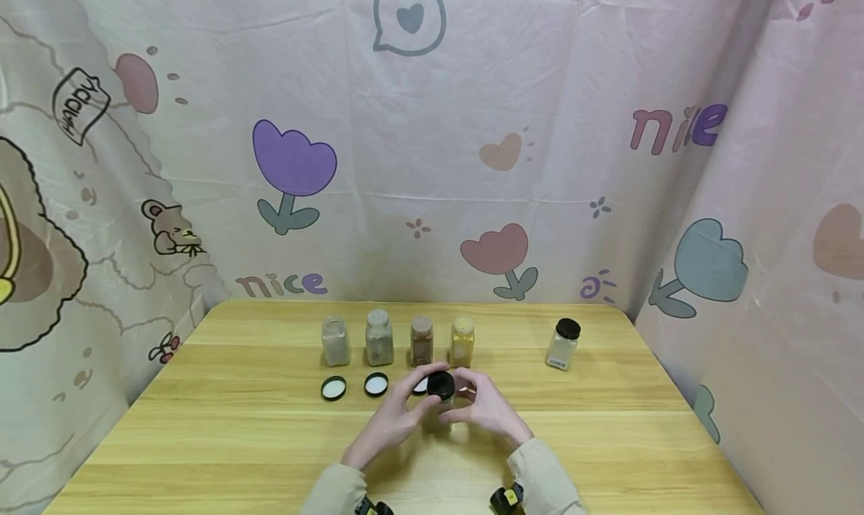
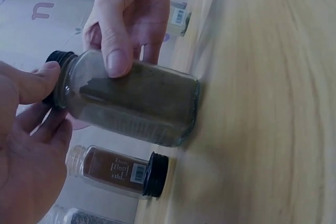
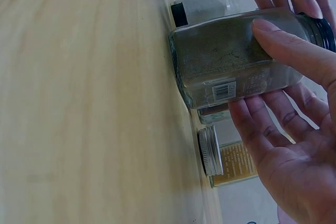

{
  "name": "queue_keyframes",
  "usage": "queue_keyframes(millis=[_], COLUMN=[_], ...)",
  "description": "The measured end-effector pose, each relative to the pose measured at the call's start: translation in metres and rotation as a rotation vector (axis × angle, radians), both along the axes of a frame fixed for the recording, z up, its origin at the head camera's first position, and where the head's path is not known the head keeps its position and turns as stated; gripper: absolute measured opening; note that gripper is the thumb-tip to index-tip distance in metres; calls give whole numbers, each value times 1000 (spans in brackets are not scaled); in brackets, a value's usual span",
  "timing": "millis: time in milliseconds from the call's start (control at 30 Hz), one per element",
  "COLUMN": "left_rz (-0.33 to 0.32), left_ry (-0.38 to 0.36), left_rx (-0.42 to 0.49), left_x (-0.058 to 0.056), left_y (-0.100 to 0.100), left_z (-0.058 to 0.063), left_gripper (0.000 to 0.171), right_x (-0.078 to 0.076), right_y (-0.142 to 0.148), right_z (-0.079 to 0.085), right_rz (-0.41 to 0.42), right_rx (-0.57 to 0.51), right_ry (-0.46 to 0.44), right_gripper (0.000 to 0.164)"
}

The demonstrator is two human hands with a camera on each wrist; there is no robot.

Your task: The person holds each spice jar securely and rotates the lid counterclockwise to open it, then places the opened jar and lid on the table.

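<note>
A glass spice jar of dark greyish-brown powder stands upright on the table, close in front of the person. My left hand pinches its black lid between thumb and fingers. Around the jar's body my right hand holds on, its thumb on one side and fingers on the other. A barcode label shows low on the glass in the right wrist view. In the head view the hands hide most of the jar's body.
Behind stand lidless jars: white, greyish, brown and yellow. Before them lie lids, including the left one, the second and a silver-sided one. A black-lidded jar stands right, near the curtain.
</note>
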State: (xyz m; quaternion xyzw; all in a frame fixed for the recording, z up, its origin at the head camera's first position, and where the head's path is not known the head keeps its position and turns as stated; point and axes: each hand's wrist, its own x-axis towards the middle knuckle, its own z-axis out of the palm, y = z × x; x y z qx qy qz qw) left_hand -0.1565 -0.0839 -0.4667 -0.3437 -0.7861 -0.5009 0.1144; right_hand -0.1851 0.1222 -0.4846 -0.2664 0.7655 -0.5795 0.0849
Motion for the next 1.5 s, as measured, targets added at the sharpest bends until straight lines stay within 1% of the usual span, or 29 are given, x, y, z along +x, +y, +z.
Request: queue_keyframes(millis=[133, 200, 233, 300, 500, 533, 600, 633, 700, 800, 867, 933, 1100, 1167, 1233, 1433, 1467, 1500], left_rz=[71, 88, 85, 68, -40, -52, -55, -52, -21, 36, 55, 39, -58, -71, -53, 109, 123, 122], left_ry=[22, 20, 16, 0, -58, -61, -59, -57, -40, -8, 4, -8, -58, -64, -46, 86, 92, 96], left_rx=[10, 2, -3, -13, -3, 7, 25, 38, 50, 41, 29, 22, 22, 33, 44, 40, 38, 35], left_x=[1, 1, 2, 2, 1, 1, 0, 0, 0, 0, 0, 0, 0, 0, 0, 2, 2, 2], left_y=[4, 5, 5, 4, -1, -1, -1, 0, 1, 4, 4, 4, 0, 0, 1, 11, 12, 12], left_z=[-1, -1, 0, 0, 3, 3, 2, 2, 1, -1, -1, -1, 1, 1, 1, -2, -3, -3], left_gripper=[56, 59, 58, 56, 48, 48, 47, 48, 50, 56, 60, 60, 52, 49, 47, 52, 53, 54], right_x=[-1, -1, -1, 0, 0, 0, 0, 1, 1, 0, 0, 0, 0, 1, 1, 0, 0, 0], right_y=[0, 0, 0, 0, 0, 0, 0, 0, 0, 0, 0, 0, 1, 1, 0, 0, 0, 0], right_z=[-1, -1, 0, 0, 1, 1, 1, 1, 1, 1, 1, 1, 1, 1, 2, 1, 1, 1], right_rz=[1, 2, 1, 0, 0, -1, -1, 0, 1, 4, 6, 7, 6, 4, 0, -5, -4, -3], right_rx=[9, 10, 12, 14, 15, 14, 13, 14, 11, 10, 11, 12, 14, 16, 18, 23, 23, 25], right_ry=[7, 10, 13, 19, 3, -1, -3, 0, 4, 11, 16, 18, 9, 5, 6, 21, 23, 27], right_gripper=[52, 51, 51, 51, 49, 49, 49, 49, 49, 49, 50, 51, 51, 51, 51, 51, 50, 50])
